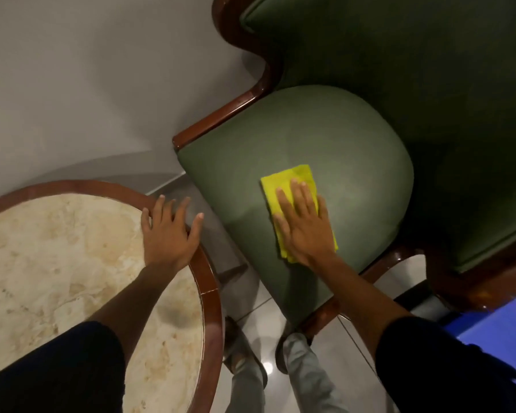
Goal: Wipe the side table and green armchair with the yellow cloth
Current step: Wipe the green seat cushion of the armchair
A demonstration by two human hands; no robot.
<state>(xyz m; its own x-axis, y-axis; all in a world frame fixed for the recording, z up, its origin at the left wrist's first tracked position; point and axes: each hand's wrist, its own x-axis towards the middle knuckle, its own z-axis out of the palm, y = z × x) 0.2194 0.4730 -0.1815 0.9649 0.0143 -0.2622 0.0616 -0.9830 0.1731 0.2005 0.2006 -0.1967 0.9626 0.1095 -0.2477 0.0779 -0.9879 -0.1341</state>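
The green armchair (325,135) with a dark wooden frame fills the upper right. A folded yellow cloth (283,186) lies flat on its seat cushion, and my right hand (304,225) presses down on it with the fingers spread. The round side table (212,290) with a beige marble top and a brown wooden rim is at the lower left. My left hand (169,234) rests on the table's rim nearest the chair, fingers apart and holding nothing.
A plain white wall (87,70) stands behind the table and chair. Glossy floor tiles (251,293) show in the narrow gap between them, with my feet below. Something blue (495,326) lies at the right edge.
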